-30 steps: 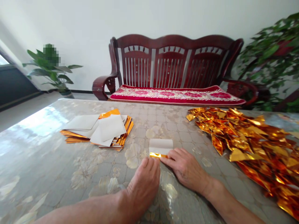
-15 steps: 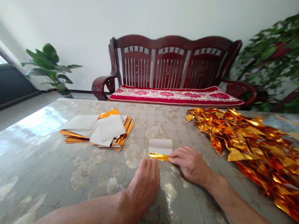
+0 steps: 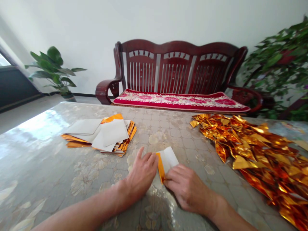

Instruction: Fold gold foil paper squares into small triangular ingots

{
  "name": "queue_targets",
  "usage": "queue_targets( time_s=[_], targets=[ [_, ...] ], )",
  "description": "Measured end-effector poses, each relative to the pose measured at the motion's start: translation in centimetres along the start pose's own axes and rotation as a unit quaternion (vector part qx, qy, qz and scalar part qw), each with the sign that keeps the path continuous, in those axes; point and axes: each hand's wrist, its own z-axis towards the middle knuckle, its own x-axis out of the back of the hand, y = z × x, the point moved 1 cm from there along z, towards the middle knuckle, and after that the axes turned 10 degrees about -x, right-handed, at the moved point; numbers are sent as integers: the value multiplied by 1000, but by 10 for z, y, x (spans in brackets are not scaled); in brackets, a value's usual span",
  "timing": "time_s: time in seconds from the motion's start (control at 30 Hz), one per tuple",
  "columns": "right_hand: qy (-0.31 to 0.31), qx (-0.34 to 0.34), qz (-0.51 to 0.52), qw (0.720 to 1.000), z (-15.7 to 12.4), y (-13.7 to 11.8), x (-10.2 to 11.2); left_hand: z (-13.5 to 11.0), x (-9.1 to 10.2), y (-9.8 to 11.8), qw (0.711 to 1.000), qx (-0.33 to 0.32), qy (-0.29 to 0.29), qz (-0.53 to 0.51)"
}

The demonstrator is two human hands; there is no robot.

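Fingers point(image 3: 169, 177) of the right hand point(image 3: 187, 188) are closing narrowly on the near end of a small sheet point(image 3: 170, 157), gripping it by the corner where its gold strip point(image 3: 160, 168) is ending. The left hand point(image 3: 143, 170) is resting across from it, its bent fingertips touching the sheet's far left corner and one finger sticking up apart from the others; whether those fingertips are pinching the paper or merely pressing it, I cannot tell. The sheet is lying aslant between the two hands, with a pale side facing up and the gold strip running along its left edge.

Under it, the table point(image 3: 60, 170) is showing a glossy pattern of flowers and squares, and light is glaring off its far left part. Beyond the left hand, a loose stack point(image 3: 112, 133) of pale sheets is lying spread, gold layers poking out at its edges. Well to the right of the right hand, a heap point(image 3: 252, 144) of folded gold pieces is sprawling toward the near right corner.

Past the table, a dark red wooden bench point(image 3: 173, 69) is standing before a pale wall point(image 3: 168, 19), a flowered red cover point(image 3: 183, 98) lying along its seat. A potted plant point(image 3: 54, 72) is spreading its leaves to the left, and a denser leafy plant point(image 3: 276, 65) is filling the right side.
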Motion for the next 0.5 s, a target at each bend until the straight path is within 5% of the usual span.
queue_targets(
  time_s=[0.1, 0.3, 0.5],
  targets=[
    [-25, 28, 61, 997, 6, -11, -5, 7, 0, -17, 997, -10, 14, -76],
    [69, -92, 52, 992, 6, 25, 1, 10, -13, -37, 985, -52, 26, -160],
    [10, -123, 35, 992, 6, 42, -6, 17, -17, -48, 975, -75, 42, -203]
  ],
)
